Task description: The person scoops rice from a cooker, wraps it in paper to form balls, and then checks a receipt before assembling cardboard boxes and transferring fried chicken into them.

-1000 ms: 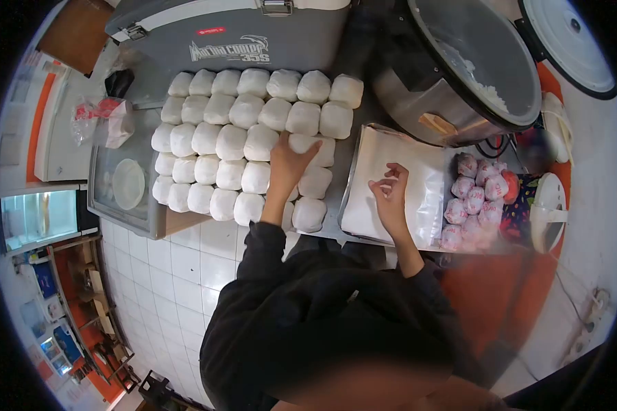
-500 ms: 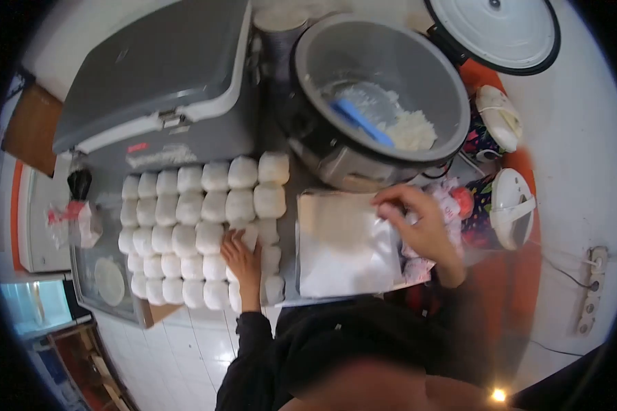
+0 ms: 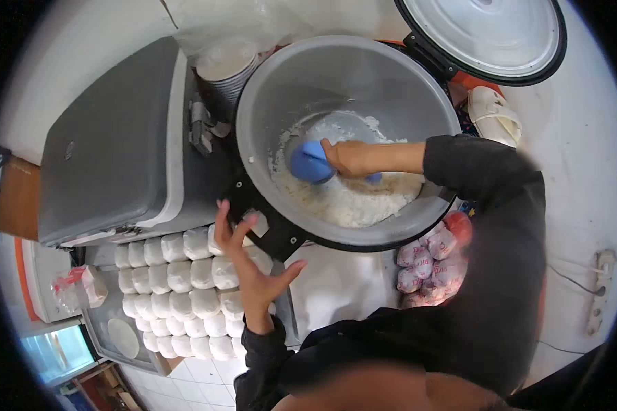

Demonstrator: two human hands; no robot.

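Since half a second ago the right hand [image 3: 346, 156] has left the white paper stack and reached into the large grey metal rice pot [image 3: 281, 103], fingers clamped on the blue plastic scoop [image 3: 310, 163]. The scoop's bowl lies left of the knuckles, touching the white cooked rice [image 3: 353, 200], its handle hidden under the hand. The left hand [image 3: 250, 264], fingers spread and empty, hovers over the white wrapped rice parcels [image 3: 178, 274] on the desk.

Blue scoop [image 3: 310, 163], white rice [image 3: 355, 202], grey pot [image 3: 322, 75], white wrapped bundles [image 3: 178, 274], grey cooler [image 3: 110, 144].

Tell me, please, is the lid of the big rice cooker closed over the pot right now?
No, the lid is swung open behind the pot, and the right hand is inside holding a blue scoop in the rice.
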